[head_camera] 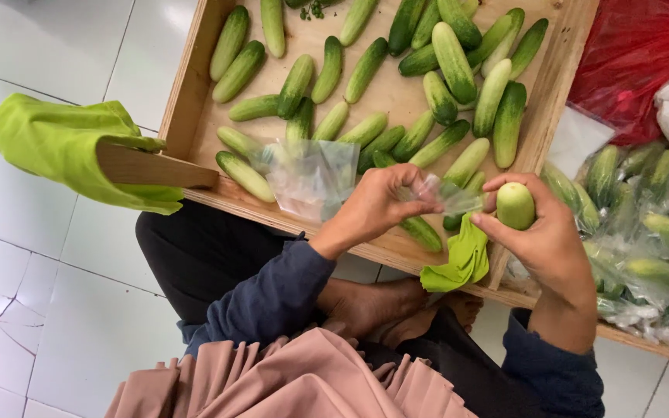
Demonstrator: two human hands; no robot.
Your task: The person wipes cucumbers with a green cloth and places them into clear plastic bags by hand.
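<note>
White floor tiles (56, 263), one cracked at near left, with a person seated cross-legged on them, bare feet tucked under. Right hand (540, 232): fingers curled and clamped around a short pale-green cucumber (515, 205), its blunt end toward the camera, held just above the near edge of the crate. Left hand (377, 205): thumb and fingertips pinched together on the mouth of a small clear plastic bag (447, 195), which stretches rightward to just beside the held cucumber. Both hands close together, dark blue sleeves to the wrists. Under the hands, a lime-green cloth (458, 259) draped over the crate's near rim. Shallow wooden crate (187, 93) spreads far and left, holding many loose cucumbers (365, 70), dark and light green mixed, plus a loose sheet of clear plastic (311, 174) lying on some near the front. At left, a second lime-green cloth (63, 147) wrapped on a wooden slat (152, 166) that juts off the crate's corner. At right, bagged cucumbers (644, 232) piled on a board; behind them a red mesh sack (636, 54).
</note>
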